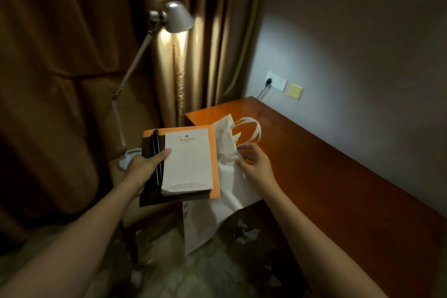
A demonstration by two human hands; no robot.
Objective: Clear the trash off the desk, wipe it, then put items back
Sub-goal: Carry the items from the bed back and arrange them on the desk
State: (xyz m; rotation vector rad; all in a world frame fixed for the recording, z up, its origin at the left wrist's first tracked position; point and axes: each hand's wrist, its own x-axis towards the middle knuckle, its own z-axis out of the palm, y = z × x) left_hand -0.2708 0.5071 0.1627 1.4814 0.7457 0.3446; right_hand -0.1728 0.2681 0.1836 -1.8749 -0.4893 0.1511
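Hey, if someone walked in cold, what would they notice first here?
Probably the left hand holding a stack at centre: a white notepad on an orange folder, with black pens alongside. Beside it, the right hand pinches a white paper bag at the edge of the orange-brown desk. A lit floor lamp glows behind.

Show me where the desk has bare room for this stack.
The desk is bare along the wall, from the outlets rightward. The near-left corner is crowded: the white bag in the right hand overhangs it. The left hand holds the stack.

Hands (pixel 142 167) hold notepad (pixel 187 161), bag (pixel 229 176).
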